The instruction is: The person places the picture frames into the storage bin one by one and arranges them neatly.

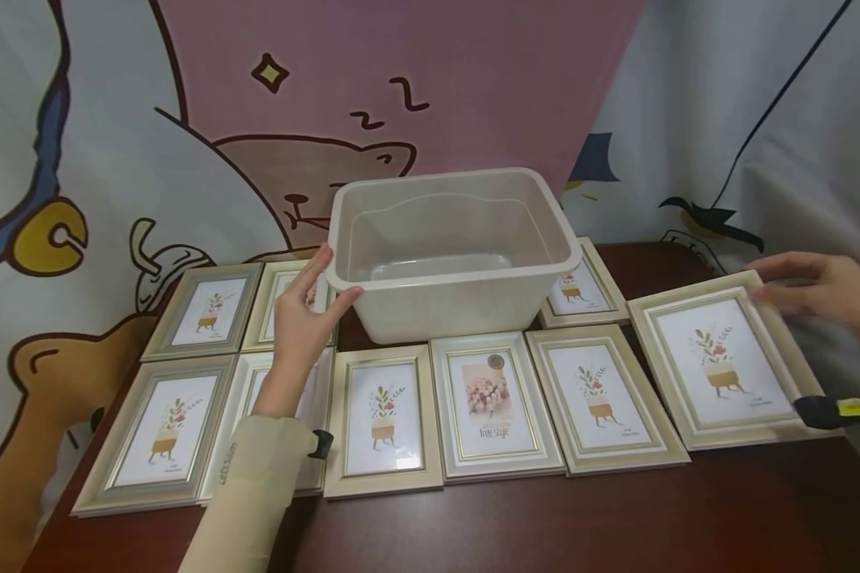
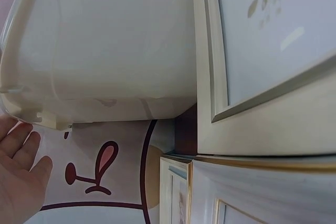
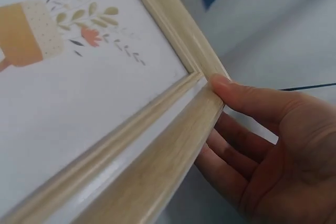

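Observation:
In the head view, my left hand [image 1: 302, 318] spans the near left corner of a beige plastic bin [image 1: 466, 298], its fingers along the side and the thumb at the front rim. The left wrist view shows loosely extended fingers [image 2: 21, 145] at the rim. My right hand [image 1: 824, 290] pinches the far right corner of a cream picture frame [image 1: 727, 358] with a plant print. In the right wrist view, the thumb [image 3: 247, 95] lies on the frame's face while the other fingers go behind it. This frame is tilted, at the right end of the row.
More picture frames lie in two rows on the dark wooden table [image 1: 545, 525], including a grey-green one [image 1: 161, 430] and a white one with a flower print [image 1: 498, 406]. Some are partly hidden by the bin and left arm. A cartoon-printed cloth [image 1: 473, 95] hangs behind.

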Demonstrator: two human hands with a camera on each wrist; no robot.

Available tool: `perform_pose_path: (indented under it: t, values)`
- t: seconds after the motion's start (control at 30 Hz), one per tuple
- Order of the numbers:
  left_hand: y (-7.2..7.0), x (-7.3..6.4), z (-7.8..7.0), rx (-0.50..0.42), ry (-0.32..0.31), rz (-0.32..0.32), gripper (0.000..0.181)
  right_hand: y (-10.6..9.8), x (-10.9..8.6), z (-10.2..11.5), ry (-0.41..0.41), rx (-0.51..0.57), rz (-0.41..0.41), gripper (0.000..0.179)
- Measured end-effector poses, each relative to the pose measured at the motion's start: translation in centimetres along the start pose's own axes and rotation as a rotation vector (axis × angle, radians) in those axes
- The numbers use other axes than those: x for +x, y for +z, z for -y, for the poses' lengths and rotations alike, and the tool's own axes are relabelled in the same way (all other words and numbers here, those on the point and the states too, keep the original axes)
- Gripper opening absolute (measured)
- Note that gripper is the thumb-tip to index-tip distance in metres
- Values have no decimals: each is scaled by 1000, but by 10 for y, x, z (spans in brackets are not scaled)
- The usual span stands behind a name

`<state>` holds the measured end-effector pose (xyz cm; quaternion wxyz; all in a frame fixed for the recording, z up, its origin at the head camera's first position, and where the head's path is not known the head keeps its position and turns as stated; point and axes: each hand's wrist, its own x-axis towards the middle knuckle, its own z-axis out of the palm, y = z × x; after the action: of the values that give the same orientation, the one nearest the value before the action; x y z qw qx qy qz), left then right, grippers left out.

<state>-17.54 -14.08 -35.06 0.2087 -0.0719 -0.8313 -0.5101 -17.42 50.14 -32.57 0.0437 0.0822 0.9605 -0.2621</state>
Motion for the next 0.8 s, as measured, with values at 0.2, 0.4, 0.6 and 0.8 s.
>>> perform_pose_path:
  t: [0.2,0.4,0.6,0.8]
  values:
    - [0,-1,-1,-3,-7,5,66,-18,-6,14,-100,34,-97,24]
    - [0,-1,0,3,-17,9,65,-30,-14,30,-219,217,-193,41]
    - [-1,-1,1,-9,-19,10,64,-40,-24,46,-276,304,-301,42]
    - [-1,0,0,-11,-13,8,64,-43,-31,59,-332,393,-409,47]
